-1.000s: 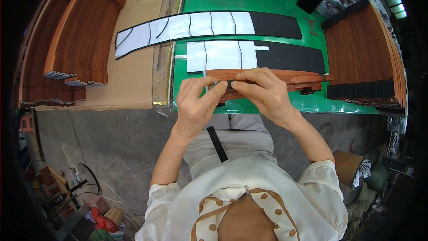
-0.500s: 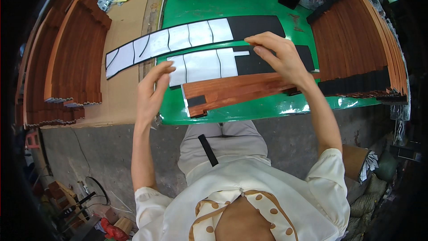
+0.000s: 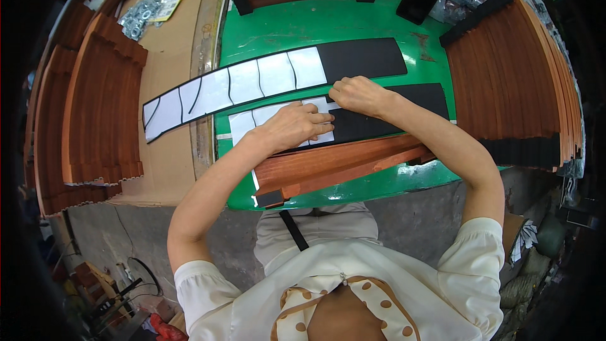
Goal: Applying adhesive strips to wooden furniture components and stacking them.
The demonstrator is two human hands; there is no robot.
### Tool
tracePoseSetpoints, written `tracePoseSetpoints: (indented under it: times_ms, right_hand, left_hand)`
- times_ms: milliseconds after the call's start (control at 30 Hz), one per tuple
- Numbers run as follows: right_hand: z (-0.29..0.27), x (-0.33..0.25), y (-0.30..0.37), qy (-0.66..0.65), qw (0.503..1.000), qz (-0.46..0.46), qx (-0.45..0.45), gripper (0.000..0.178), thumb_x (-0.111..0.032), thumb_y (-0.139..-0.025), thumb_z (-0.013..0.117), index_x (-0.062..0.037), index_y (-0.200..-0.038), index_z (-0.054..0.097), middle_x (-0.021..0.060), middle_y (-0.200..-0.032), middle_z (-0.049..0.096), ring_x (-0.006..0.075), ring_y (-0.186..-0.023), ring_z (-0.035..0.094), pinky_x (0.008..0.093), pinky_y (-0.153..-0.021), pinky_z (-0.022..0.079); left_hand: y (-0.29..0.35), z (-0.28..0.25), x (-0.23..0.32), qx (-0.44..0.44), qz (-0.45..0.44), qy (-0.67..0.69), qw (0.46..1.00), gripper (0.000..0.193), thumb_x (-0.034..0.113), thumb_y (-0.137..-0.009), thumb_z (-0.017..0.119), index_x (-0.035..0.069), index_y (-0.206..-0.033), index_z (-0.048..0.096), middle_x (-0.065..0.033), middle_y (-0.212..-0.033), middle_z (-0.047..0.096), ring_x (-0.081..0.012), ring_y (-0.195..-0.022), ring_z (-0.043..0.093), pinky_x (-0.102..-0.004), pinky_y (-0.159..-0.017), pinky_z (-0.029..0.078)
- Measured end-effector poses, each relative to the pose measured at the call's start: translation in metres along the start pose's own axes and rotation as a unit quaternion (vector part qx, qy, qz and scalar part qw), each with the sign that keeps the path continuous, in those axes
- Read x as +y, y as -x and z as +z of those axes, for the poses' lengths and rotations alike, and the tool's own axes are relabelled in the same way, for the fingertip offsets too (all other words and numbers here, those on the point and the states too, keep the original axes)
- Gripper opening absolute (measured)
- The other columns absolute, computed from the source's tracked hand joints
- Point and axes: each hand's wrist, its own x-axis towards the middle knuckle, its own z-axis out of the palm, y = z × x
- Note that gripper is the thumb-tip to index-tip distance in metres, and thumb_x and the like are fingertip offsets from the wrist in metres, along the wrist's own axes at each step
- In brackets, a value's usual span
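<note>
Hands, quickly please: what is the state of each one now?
Left hand: open, pressing flat on the nearer black strip at its white backing pieces.
Right hand: fingers curled, fingertips on the same strip; grip cannot be told.

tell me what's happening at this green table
A person is working with both hands on the nearer of two long black strips with white backing panels. The left hand presses flat on the near strip; the right hand pinches at it where white meets black. Reddish wooden slats lie just below on the green table; a second strip lies beyond.
</note>
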Motion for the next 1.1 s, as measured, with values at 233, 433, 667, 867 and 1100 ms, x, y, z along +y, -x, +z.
tracePoseSetpoints:
  times_ms: [233,433,667,867,1100]
  right_hand:
    - [0.008,0.028,-0.001,-0.175,0.974,0.142,0.030,0.011,-0.008,-0.075,0.057,0.0000,-0.074,0.064,0.0197,-0.071,0.064,0.0356,-0.069,0.065,0.0409,-0.065,0.054]
    - [-0.069,0.004,0.026,-0.548,0.781,0.292,0.070,0.014,-0.014,-0.092,0.049,-0.0007,-0.096,0.053,0.0055,-0.080,0.063,0.0127,-0.072,0.063,0.0279,-0.064,0.054]
    - [-0.110,-0.035,0.112,-0.674,0.666,0.289,0.135,0.015,-0.010,-0.092,0.050,-0.0007,-0.101,0.058,0.0063,-0.096,0.062,0.0119,-0.078,0.063,0.0271,-0.074,0.055]
    - [-0.110,-0.059,0.172,-0.662,0.645,0.288,0.249,0.024,-0.010,-0.090,0.058,0.0026,-0.110,0.060,-0.0004,-0.087,0.063,0.0068,-0.071,0.058,0.0218,-0.062,0.048]
    - [-0.113,-0.107,0.196,-0.077,0.884,0.162,0.432,0.022,0.006,-0.071,0.066,0.0003,-0.092,0.063,0.0092,-0.080,0.059,0.0225,-0.067,0.060,0.0304,-0.057,0.051]
  left_hand:
    - [-0.001,0.001,-0.002,0.037,0.016,-0.015,0.999,0.029,0.016,-0.078,0.063,0.014,-0.108,0.067,0.0004,-0.121,0.061,-0.0187,-0.100,0.058,-0.0335,-0.084,0.048]
    - [0.018,-0.010,-0.021,0.087,-0.039,0.254,0.962,0.032,0.008,-0.083,0.062,0.007,-0.115,0.060,-0.0100,-0.123,0.059,-0.0280,-0.108,0.058,-0.0359,-0.090,0.048]
    - [0.009,-0.120,0.046,0.223,-0.172,0.193,0.940,0.022,0.008,-0.088,0.059,0.004,-0.109,0.063,-0.0093,-0.107,0.065,-0.0223,-0.097,0.062,-0.0323,-0.083,0.048]
    - [-0.040,-0.114,0.142,0.284,-0.200,0.243,0.906,0.019,0.009,-0.089,0.059,-0.001,-0.104,0.064,-0.0070,-0.089,0.066,-0.0153,-0.079,0.059,-0.0264,-0.074,0.046]
    - [-0.098,-0.094,0.201,0.242,-0.224,0.391,0.859,0.016,0.011,-0.083,0.068,-0.002,-0.092,0.066,-0.0025,-0.076,0.064,-0.0064,-0.070,0.058,-0.0205,-0.062,0.046]
